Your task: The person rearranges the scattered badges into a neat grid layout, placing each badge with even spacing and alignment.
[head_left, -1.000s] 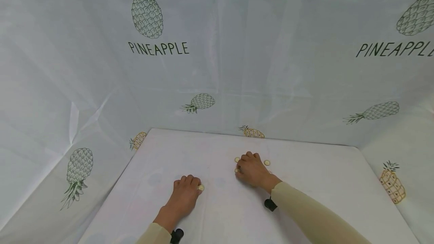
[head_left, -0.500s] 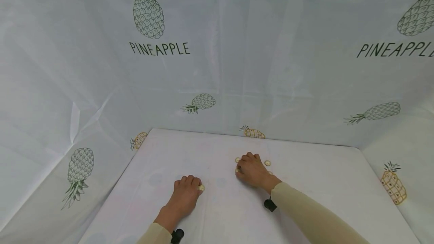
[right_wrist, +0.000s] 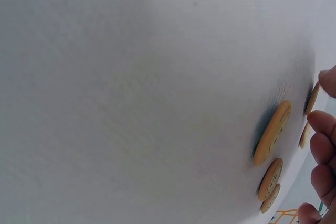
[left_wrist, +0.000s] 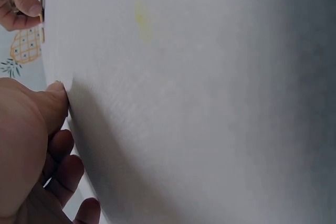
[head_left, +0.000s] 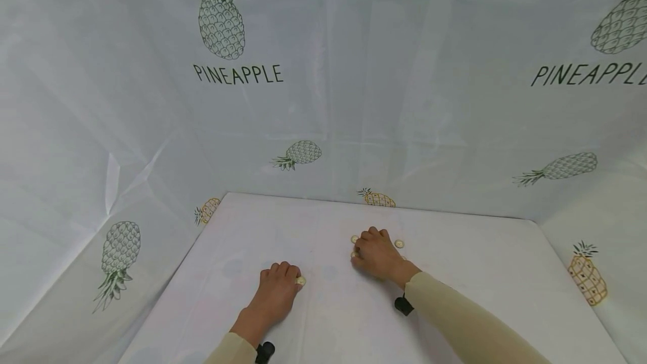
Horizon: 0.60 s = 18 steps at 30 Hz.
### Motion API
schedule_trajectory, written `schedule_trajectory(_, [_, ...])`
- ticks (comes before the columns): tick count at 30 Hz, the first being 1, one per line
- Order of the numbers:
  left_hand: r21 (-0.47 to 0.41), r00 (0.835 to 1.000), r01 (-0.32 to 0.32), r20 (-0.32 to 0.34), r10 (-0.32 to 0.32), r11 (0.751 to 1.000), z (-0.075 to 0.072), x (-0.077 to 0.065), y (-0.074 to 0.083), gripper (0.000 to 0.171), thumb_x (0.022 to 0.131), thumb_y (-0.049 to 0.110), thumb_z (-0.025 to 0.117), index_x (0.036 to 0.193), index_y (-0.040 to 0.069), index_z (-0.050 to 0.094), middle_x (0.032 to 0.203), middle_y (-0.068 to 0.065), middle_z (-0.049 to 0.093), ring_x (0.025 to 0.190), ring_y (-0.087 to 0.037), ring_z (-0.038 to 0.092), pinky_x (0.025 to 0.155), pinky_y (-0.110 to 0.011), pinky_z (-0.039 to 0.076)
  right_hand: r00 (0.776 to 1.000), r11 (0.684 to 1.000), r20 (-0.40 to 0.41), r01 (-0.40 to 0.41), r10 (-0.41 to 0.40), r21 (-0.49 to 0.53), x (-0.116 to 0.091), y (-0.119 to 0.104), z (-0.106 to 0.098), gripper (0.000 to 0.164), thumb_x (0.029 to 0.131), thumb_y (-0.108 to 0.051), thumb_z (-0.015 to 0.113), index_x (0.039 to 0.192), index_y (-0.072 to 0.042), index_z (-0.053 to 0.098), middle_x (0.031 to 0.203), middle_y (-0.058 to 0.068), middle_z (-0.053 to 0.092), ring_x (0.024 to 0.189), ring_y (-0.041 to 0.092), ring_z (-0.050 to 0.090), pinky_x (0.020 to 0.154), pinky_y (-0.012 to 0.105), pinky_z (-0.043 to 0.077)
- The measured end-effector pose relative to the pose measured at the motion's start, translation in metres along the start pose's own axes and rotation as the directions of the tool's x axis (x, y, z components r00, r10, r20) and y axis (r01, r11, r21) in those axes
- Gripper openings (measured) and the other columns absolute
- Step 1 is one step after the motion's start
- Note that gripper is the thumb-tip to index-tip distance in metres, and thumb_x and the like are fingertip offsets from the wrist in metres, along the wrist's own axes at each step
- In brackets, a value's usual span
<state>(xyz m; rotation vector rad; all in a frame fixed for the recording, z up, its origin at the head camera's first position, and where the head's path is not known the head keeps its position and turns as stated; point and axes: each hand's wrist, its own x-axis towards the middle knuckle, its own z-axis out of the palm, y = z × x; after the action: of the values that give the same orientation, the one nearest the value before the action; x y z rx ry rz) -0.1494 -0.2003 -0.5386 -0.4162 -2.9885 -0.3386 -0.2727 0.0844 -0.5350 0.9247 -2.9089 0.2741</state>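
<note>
Round wooden discs, some with dark line markings, lie on the white tabletop. My left hand [head_left: 277, 291] pinches one wooden disc [head_left: 301, 281] at its thumb side in the head view. In the left wrist view that hand [left_wrist: 37, 140] mostly hides its disc. Further right, my right hand [head_left: 376, 254] holds another disc [head_left: 354, 255] at its fingertips. The right wrist view has this disc [right_wrist: 312, 99] between the thumb and a finger. A second disc [head_left: 355, 239] lies just beyond the hand, and one more [head_left: 399, 244] sits to its right.
Beside the right hand, a disc [right_wrist: 273, 132] and a smaller-looking one [right_wrist: 271, 180] lie flat. The white table [head_left: 480, 274] has rounded far corners. Behind and beside it hangs a pale sheet [head_left: 404, 100] printed with pineapples. Black wrist devices [head_left: 403, 305] sit under both wrists.
</note>
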Motion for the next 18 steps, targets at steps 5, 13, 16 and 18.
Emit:
schedule_trajectory(5, [-0.009, 0.999, 0.017, 0.033, -0.017, 1.000, 0.001, 0.003, -0.003, 0.022, 0.099, 0.027, 0.074, 0.111, 0.013, 0.062, 0.105, -0.002, 0.058, 0.097, -0.021, 0.050, 0.088, -0.050, 0.043, 1.000, 1.000, 0.008, 0.004, -0.004, 0.013, 0.000, 0.001, -0.002, 0.014, 0.096, -0.032, 0.077, 0.092, -0.019, 0.074, 0.095, -0.004, 0.064, 0.093, 0.019, 0.047, 0.092, 0.048, 0.041])
schedule_trajectory(13, [0.045, 0.998, -0.037, 0.043, 0.035, 0.998, 0.000, 0.009, -0.010, 0.021, 0.098, 0.030, 0.076, 0.110, 0.015, 0.066, 0.103, 0.001, 0.063, 0.096, -0.021, 0.054, 0.084, -0.047, 0.045, 1.000, 1.000, 0.019, -0.002, 0.002, -0.002, 0.001, 0.001, -0.003, 0.017, 0.097, -0.034, 0.076, 0.095, -0.017, 0.075, 0.097, -0.004, 0.065, 0.094, 0.019, 0.048, 0.092, 0.047, 0.041])
schedule_trajectory(16, [0.081, 0.996, -0.065, 0.071, 0.059, 0.995, -0.004, 0.012, -0.011, 0.020, 0.099, 0.030, 0.076, 0.109, 0.016, 0.067, 0.101, 0.002, 0.062, 0.094, -0.019, 0.053, 0.084, -0.045, 0.045, 1.000, 1.000, 0.013, 0.005, -0.005, -0.008, 0.001, 0.001, -0.002, 0.017, 0.097, -0.034, 0.077, 0.095, -0.018, 0.076, 0.098, -0.003, 0.066, 0.094, 0.019, 0.049, 0.091, 0.047, 0.041])
schedule_trajectory(18, [0.116, 0.993, -0.094, 0.086, 0.084, 0.989, -0.006, 0.014, -0.013, 0.020, 0.100, 0.033, 0.074, 0.109, 0.016, 0.068, 0.100, 0.003, 0.063, 0.093, -0.018, 0.052, 0.083, -0.044, 0.046, 1.000, 1.000, 0.008, 0.009, -0.009, -0.007, 0.001, 0.001, -0.002, 0.017, 0.097, -0.034, 0.077, 0.094, -0.018, 0.076, 0.098, -0.003, 0.066, 0.094, 0.019, 0.049, 0.090, 0.047, 0.041])
